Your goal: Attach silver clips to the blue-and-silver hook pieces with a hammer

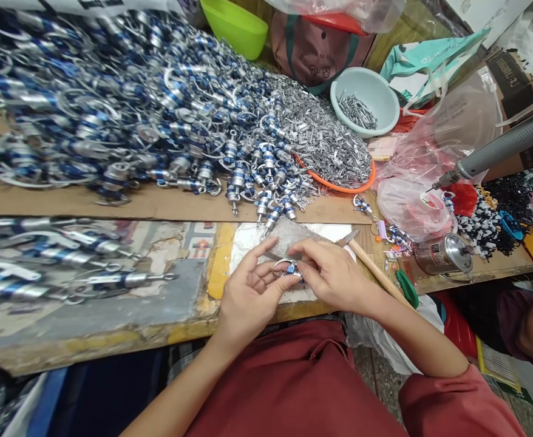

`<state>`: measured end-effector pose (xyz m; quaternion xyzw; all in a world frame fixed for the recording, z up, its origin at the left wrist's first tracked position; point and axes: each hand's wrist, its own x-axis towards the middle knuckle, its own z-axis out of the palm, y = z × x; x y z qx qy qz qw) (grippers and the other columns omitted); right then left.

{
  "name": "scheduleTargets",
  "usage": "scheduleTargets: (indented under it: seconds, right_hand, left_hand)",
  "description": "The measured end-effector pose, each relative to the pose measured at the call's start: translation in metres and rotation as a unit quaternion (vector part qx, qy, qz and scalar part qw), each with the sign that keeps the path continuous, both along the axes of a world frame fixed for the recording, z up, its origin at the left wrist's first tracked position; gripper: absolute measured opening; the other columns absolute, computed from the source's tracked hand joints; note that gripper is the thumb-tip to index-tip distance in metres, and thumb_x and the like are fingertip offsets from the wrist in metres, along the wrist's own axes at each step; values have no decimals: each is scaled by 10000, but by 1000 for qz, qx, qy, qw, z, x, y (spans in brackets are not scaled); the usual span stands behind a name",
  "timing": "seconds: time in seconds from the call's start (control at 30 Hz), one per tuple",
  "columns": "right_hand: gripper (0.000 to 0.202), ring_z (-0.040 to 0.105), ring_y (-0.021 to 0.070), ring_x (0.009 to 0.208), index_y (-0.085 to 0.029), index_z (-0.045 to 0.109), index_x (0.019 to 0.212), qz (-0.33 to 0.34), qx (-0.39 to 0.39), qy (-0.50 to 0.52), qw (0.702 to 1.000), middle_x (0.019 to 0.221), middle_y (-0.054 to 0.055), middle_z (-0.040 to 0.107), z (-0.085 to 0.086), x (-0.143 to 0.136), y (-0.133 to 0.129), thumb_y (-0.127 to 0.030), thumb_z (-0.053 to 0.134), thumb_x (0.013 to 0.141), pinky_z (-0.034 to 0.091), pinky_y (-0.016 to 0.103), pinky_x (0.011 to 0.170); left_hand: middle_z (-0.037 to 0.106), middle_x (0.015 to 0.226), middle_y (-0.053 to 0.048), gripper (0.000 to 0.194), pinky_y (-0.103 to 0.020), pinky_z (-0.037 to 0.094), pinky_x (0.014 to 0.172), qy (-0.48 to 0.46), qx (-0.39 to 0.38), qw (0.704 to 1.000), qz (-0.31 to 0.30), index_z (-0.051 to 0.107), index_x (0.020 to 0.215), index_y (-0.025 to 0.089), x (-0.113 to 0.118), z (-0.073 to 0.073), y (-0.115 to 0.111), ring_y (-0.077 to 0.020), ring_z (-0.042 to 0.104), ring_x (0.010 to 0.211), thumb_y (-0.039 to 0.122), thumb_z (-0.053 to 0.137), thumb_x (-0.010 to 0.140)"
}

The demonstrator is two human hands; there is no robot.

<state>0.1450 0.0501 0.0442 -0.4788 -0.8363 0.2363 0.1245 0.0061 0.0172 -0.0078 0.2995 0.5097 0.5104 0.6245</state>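
Both hands, left (pixel 251 300) and right (pixel 334 273), pinch a small silver-and-blue metal piece with a curved arm (pixel 291 267) between their fingertips, in front of the round orange-rimmed tray of flat silver parts (pixel 339 152). Behind that tray, a brown fabric bag with green handles (pixel 319 48) carries small printed text, partly readable as "come to". Right of the tray, a brown cardboard box (pixel 516 91) bears white print, too blurred to read fully.

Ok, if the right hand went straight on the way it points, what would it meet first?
Likely the left hand, which faces the right hand across the small blue and silver part held between them; the exact depth is unclear.
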Motion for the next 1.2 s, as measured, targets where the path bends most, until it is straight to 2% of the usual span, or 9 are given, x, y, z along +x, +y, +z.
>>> scheduleTargets:
  seconds: [0.2, 0.3, 0.4, 0.5, 0.57, 0.67, 0.87, 1.03, 1.2]
  right_hand:
    - [142, 573, 121, 687, -214, 571, 962, -1, -66, -13, 998, 794, -13, 635, 10, 14, 6, -175, 471, 869, 405, 225, 626]
    - [159, 596, 131, 736, -201, 548, 981, -138, 27, 62, 988, 853, 18, 638, -2, 52, 0, -288, 437, 909, 443, 236, 653]
    - [331, 600, 189, 794, -178, 539, 1081, -238, 93, -66, 965, 925, 73, 629, -23, 98, -11, -399, 561, 835, 468, 302, 682]
    - [321, 609, 220, 837, -167, 568, 1093, -213, 50, -174, 960, 934, 92, 634, -39, 123, -22, -361, 563, 837, 483, 336, 706]
    - [254, 611, 211, 830, -166, 575, 1063, -214, 61, -152, 963, 914, 80, 636, -41, 123, -28, -318, 523, 866, 492, 336, 717]
    - [265, 612, 191, 849, -182, 536, 1123, -186, 152, -53, 969, 975, 77, 638, -28, 104, -33, -252, 523, 868, 502, 307, 720]
    - [598, 629, 140, 904, -302, 364, 1375, 16, 229, 4, 973, 1022, 39, 658, 8, 64, -44, -29, 437, 848, 488, 230, 741]
    - [598, 634, 130, 783, -260, 383, 1374, 37, 215, -67, 973, 946, 39, 669, 3, 57, -45, -13, 389, 830, 488, 211, 645]
    - [604, 645, 134, 797, -263, 370, 1390, 13, 197, -35, 980, 942, 42, 676, -6, 61, -49, -23, 408, 837, 511, 219, 673]
  left_hand:
    - [679, 785, -44, 823, -373, 543, 846, 5, 1, 1000, -6, 446, 1271, 115, 0, -1, 0, -194, 660, 847, 314, 800, 554]
    - [680, 782, -49, 818, -367, 544, 848, 11, -2, 1000, 3, 464, 1261, 115, 0, -3, 0, -204, 661, 874, 314, 805, 544]
    - [683, 769, -47, 807, -361, 552, 832, 9, -6, 1000, 1, 470, 1258, 121, 1, -3, 0, -206, 663, 871, 308, 803, 547]
    - [684, 771, -42, 798, -362, 555, 829, 10, -8, 1000, 5, 475, 1251, 127, 1, -3, 0, -203, 665, 867, 309, 803, 547]
    - [684, 778, -40, 798, -359, 557, 828, 12, -8, 1000, 9, 478, 1247, 130, 0, -3, 0, -204, 662, 881, 310, 807, 542]
    - [687, 774, -39, 792, -365, 554, 838, 15, -8, 1000, 9, 481, 1243, 134, 0, -3, 0, -206, 663, 887, 307, 808, 543]
    - [701, 753, -38, 830, -323, 560, 811, 11, -9, 1000, 19, 462, 1271, 134, 1, -2, -1, -194, 676, 848, 290, 818, 538]
    - [712, 729, -33, 880, -294, 564, 780, -1, -11, 1000, 29, 420, 1312, 140, 2, -4, -1, -175, 683, 812, 272, 821, 540]
    - [715, 700, -22, 886, -273, 573, 748, 14, -9, 999, 41, 432, 1307, 137, 4, -4, -1, -167, 691, 772, 275, 827, 525]
